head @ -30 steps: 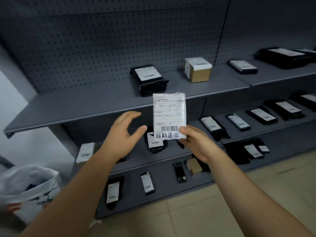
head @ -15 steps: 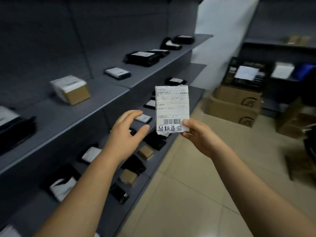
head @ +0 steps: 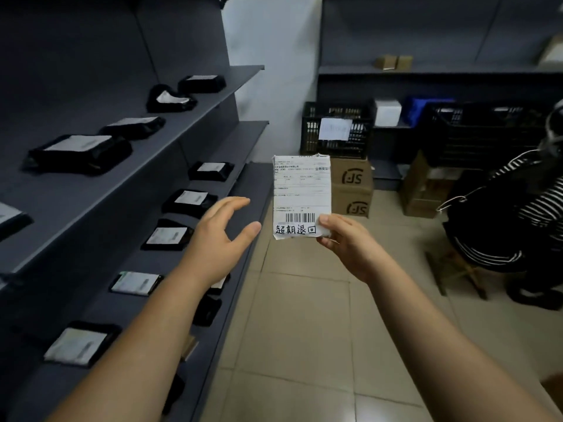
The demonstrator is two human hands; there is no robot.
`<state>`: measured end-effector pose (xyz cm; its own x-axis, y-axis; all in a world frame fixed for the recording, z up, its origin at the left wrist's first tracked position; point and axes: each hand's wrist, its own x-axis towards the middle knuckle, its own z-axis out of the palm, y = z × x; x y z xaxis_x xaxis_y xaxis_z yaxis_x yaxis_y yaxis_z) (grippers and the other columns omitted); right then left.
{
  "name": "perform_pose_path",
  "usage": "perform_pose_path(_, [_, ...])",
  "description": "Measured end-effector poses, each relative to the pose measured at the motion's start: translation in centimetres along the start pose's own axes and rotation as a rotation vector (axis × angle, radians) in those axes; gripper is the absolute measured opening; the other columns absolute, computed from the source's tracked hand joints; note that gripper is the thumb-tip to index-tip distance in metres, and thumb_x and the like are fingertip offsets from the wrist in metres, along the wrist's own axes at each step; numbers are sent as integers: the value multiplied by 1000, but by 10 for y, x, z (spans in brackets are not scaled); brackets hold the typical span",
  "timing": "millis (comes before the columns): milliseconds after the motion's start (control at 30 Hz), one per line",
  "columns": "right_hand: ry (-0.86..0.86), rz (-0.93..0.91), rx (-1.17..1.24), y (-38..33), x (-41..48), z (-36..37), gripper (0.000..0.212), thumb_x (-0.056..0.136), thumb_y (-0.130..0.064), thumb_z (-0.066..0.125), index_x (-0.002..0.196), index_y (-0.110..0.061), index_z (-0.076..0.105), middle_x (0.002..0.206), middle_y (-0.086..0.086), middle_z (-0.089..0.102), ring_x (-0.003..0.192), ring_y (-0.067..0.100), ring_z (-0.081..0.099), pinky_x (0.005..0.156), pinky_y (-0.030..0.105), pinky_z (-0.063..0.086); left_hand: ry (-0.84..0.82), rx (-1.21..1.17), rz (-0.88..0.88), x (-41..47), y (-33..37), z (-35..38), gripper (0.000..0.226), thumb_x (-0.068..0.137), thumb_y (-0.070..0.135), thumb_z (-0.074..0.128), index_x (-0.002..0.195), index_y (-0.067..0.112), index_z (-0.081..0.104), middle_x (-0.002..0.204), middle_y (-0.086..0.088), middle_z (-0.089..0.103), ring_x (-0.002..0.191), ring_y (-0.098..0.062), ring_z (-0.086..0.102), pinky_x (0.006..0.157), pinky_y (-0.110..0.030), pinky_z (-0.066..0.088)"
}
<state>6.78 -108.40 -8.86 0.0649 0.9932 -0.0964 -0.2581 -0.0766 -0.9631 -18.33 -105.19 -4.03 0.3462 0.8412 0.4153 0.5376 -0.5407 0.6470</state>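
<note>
Pinching white labelled parcel (head: 301,193) by its lower right corner with right hand (head: 350,245) at frame centre; hovering left hand (head: 219,242) just left of it, fingers spread, gripping nothing.

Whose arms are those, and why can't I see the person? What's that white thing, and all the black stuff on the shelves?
The arms belong to a person wearing a camera on the head. It looks forward and down, so you see what that person sees, never the face. No machine here, just two bare hands. The right hand pinches the bottom corner of a white parcel with a printed label, a barcode and handwritten characters. The left hand is open beside it, touching nothing. On the left are grey shelves, and on them lie black parcels with white labels. Further back, brown cardboard boxes stand on the floor under a black crate, and another person in a striped top is at the right.
</note>
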Motion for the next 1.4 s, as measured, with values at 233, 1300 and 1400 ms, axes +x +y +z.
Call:
perform_pose_path(233, [50,-3,-15,-17,153,-28,68,61,-43,77,117,-6,66,120,11,70,105,16,63,97,30,45,-18,-56,18,153,-76,45,42,91,32,63,131,23,55,133,17,49,123,4,42,105,-20,32])
perform_pose_path(1300, [261,74,-24,-129,797,-365,59,70,-41,74,120,-8,67,120,5,71,118,19,63,95,28,47,-252,-113,43,846,-254,390,44,90,33,64,132,23,56,135,15,48,126,-2,43,107,-24,33])
perform_pose_path(1400, [278,92,-28,-131,866,-394,59,72,-43,74,119,-9,67,122,8,69,116,17,62,104,38,44,-257,-133,32,914,-278,425,43,90,32,64,132,23,56,133,16,48,123,0,43,102,-19,31])
